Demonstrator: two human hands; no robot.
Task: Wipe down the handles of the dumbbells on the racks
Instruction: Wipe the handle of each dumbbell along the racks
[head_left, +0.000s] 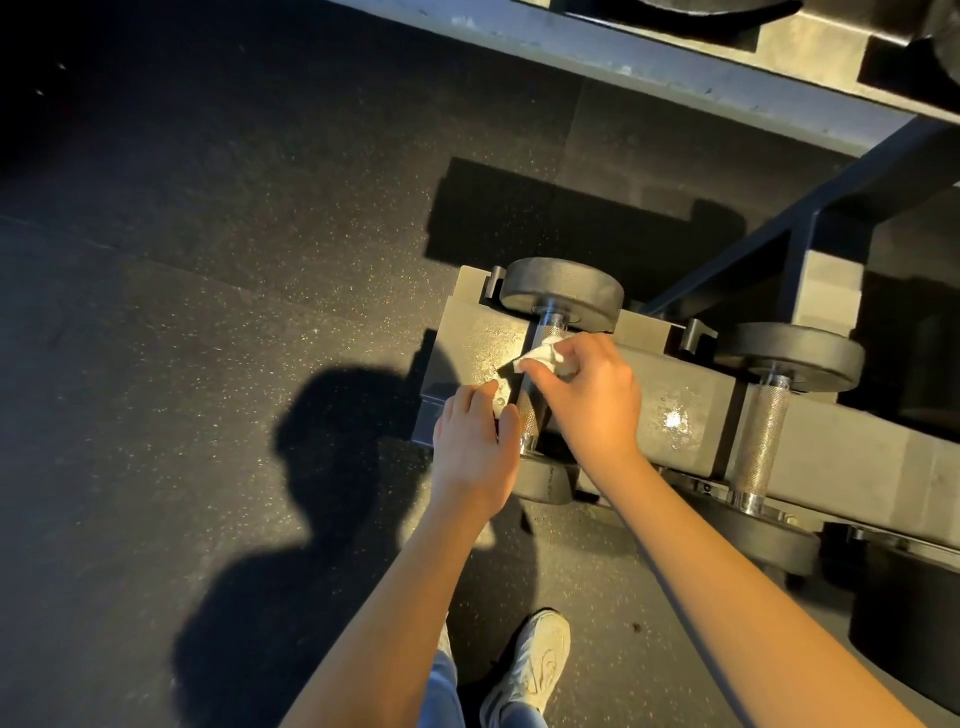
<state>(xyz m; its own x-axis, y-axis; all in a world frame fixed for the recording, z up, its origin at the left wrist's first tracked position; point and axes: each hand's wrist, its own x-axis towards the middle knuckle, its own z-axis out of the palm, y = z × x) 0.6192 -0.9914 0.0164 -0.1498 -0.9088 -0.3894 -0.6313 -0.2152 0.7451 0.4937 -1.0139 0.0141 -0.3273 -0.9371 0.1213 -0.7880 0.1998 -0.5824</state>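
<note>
The right hand (592, 395) is reaching in from the lower right with its wrist bent and fingers curled, pinching a small crumpled white cloth (545, 356) and pressing it onto the knurled steel handle (530, 415) of the black round-headed dumbbell (561, 286) at the left end of the dark metal rack (696, 395). The left hand (475, 441) is lying back-up at the handle's near end, thumb touching the steel; whether it is gripping cannot be told. A second black dumbbell with a bare knurled handle (763, 441) is sitting just to the right, apart from both hands. The rack's left edge is ending beside the left hand, with black speckled rubber floor (234, 234) lying open beyond; an upper grey shelf (623, 57) is overhanging the far side.
</note>
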